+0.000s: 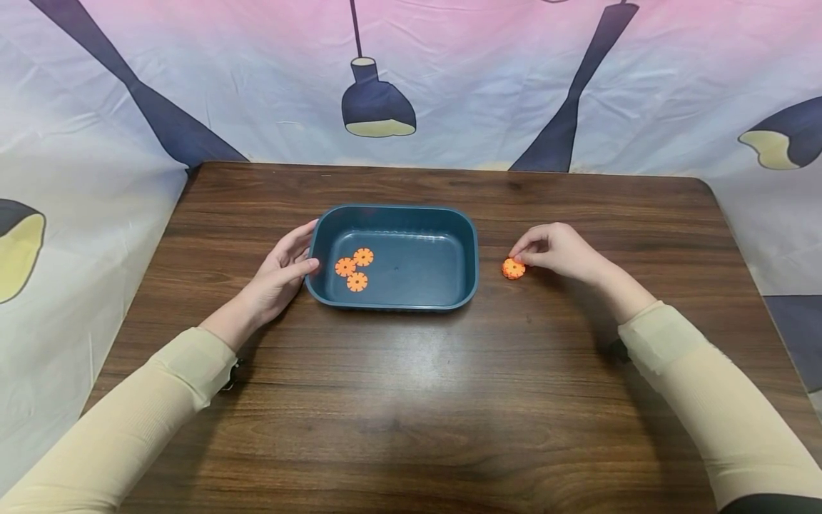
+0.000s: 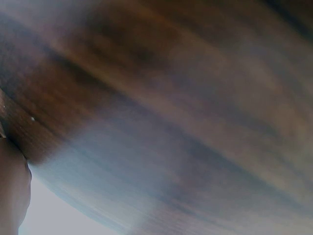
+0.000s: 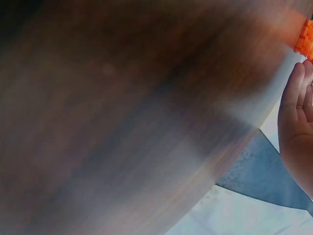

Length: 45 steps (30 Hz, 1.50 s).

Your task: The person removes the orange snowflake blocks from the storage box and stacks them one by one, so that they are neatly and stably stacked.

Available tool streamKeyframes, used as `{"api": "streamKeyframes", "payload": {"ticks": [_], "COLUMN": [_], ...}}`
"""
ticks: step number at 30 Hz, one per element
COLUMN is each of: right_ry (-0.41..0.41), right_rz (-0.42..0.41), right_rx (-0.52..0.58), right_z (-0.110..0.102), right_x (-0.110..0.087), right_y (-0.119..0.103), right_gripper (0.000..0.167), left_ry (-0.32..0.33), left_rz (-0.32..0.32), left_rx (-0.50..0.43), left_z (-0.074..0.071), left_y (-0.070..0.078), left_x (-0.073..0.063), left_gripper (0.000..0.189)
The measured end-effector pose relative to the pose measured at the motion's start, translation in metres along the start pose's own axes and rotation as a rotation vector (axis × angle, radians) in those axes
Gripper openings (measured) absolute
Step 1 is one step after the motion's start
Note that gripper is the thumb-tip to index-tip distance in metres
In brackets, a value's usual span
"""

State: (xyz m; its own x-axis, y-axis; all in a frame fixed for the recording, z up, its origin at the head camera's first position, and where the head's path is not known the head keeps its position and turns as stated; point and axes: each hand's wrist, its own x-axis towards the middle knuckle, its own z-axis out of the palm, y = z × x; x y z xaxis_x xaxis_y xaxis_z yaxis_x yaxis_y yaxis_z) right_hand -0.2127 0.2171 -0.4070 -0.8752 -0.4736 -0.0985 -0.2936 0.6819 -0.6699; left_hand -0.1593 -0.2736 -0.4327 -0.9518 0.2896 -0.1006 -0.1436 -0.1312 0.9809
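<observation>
A dark teal plastic bin (image 1: 417,268) stands on the table, with three orange flower-shaped discs (image 1: 357,282) lying flat in its left part. My left hand (image 1: 276,275) holds the bin's left end, thumb at the rim and fingers along the outer wall. To the right of the bin is a small stack of orange notched discs (image 1: 513,269). My right hand (image 1: 557,250) pinches at the top of this stack with thumb and index finger. In the right wrist view, the stacked discs (image 3: 305,40) show at the right edge, just above the fingertips.
A dark brown wood-grain table (image 1: 411,407) lies under everything. Behind it hangs a pale cloth backdrop (image 1: 257,93) printed with dark lamp shapes. The left wrist view shows mostly blurred table top (image 2: 146,98).
</observation>
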Motion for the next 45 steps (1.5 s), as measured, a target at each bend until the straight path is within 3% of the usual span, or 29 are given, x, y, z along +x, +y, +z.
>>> {"api": "streamKeyframes", "payload": {"ticks": [25,35,45], "right_ry": [0.019,0.067,0.039], "right_rz": [-0.011,-0.061,-0.163], "right_rx": [0.003,0.028,0.097], "right_z": [-0.001,-0.005,0.005], "right_x": [0.001,0.015,0.039], "right_y": [-0.005,-0.03,-0.067], "right_gripper": [0.012,0.012,0.011], "left_ry": [-0.001,0.003,-0.006], "left_rz": [-0.004,0.005,0.013], "left_rx": [0.008,0.009,0.0], "left_z": [-0.001,-0.001,-0.002], "left_y": [0.0,0.0,-0.001], "left_x": [0.0,-0.001,0.0], "left_gripper": [0.059,0.059,0.059]}}
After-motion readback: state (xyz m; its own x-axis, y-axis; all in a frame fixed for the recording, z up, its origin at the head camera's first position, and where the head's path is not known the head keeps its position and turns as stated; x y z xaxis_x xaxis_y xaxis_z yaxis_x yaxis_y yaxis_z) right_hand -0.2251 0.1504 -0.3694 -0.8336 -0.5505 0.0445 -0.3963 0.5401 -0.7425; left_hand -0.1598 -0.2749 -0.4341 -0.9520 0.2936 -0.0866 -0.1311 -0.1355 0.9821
